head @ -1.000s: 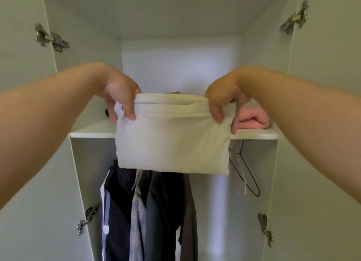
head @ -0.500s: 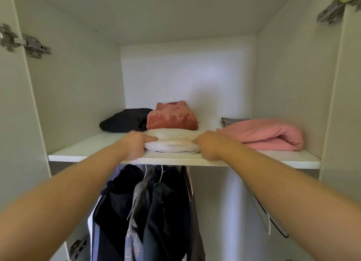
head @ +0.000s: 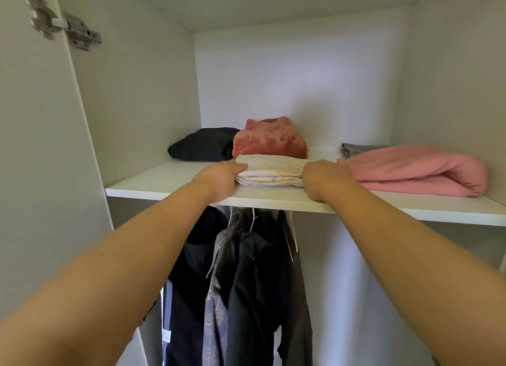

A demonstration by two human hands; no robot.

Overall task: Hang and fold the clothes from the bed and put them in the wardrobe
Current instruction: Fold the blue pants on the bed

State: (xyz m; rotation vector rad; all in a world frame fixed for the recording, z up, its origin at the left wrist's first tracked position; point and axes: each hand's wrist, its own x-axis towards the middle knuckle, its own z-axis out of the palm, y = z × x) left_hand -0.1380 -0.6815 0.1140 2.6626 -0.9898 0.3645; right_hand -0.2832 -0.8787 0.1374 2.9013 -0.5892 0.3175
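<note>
A folded cream garment (head: 271, 171) lies on the white wardrobe shelf (head: 164, 185), near its front edge. My left hand (head: 221, 178) grips the garment's left end, with a finger laid over the top fold. Against the right end sits my right hand (head: 325, 178), curled round it; its fingertips are hidden behind the hand. Both forearms reach up from the bottom corners of the view.
Behind the cream garment sit a folded red garment (head: 269, 141) and a black one (head: 202, 146). A pink folded garment (head: 410, 168) and a grey one (head: 358, 148) lie to the right. Dark clothes (head: 246, 283) hang under the shelf. The open door (head: 32, 146) stands at left.
One second ago both hands held the cream garment up in front of the shelf. It now lies on the shelf, pushed slightly further in, with both hands still at its ends.
</note>
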